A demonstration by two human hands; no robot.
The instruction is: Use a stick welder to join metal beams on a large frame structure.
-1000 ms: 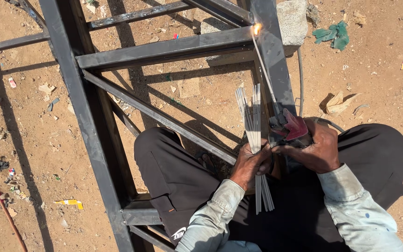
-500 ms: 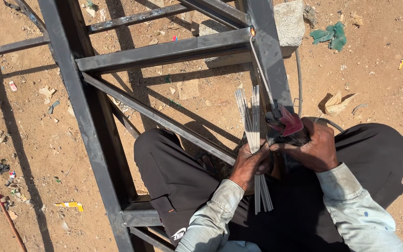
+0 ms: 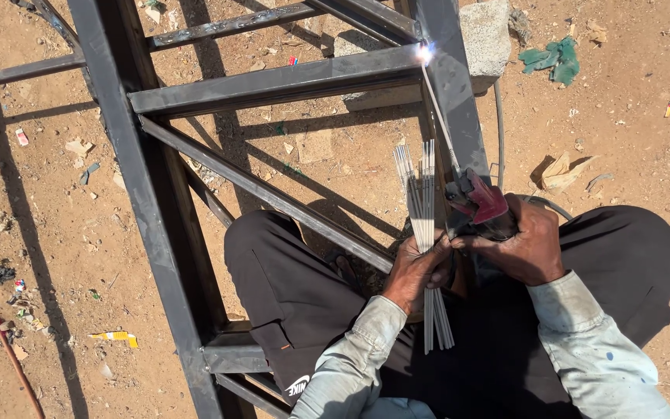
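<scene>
Welding the steel frame joint, the right hand clenches the electrode holder while the left hand grasps spare welding rods; next probably calls for holding the arc steady.

A seated person welds a dark steel frame on sandy ground. The right hand clasps a red electrode holder, its rod sparking at a joint of the frame. The left hand holds a bundle of spare rods upright, just beside the holder. A concrete block lies under the frame's far corner.
</scene>
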